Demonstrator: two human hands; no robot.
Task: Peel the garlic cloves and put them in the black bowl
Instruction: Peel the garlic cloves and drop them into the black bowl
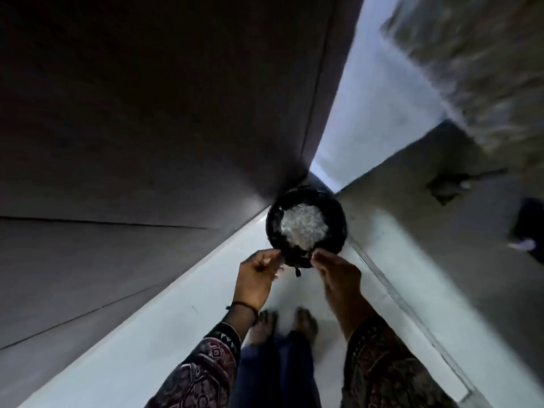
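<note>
A round black bowl (306, 222) is held out in front of me, above the floor, with a heap of whitish papery garlic skins (303, 228) in its middle. My left hand (257, 279) pinches its near left rim. My right hand (338, 278) grips its near right rim with curled fingers. A small dark bit hangs just below the bowl's near edge. I cannot make out any whole or peeled cloves in the blur.
I stand barefoot on a pale floor (164, 334); my feet (282, 325) show below the bowl. A dark wall or cabinet face (147, 113) fills the left. A grey ledge (441, 231) runs along the right, with a dark object (453, 184) on it.
</note>
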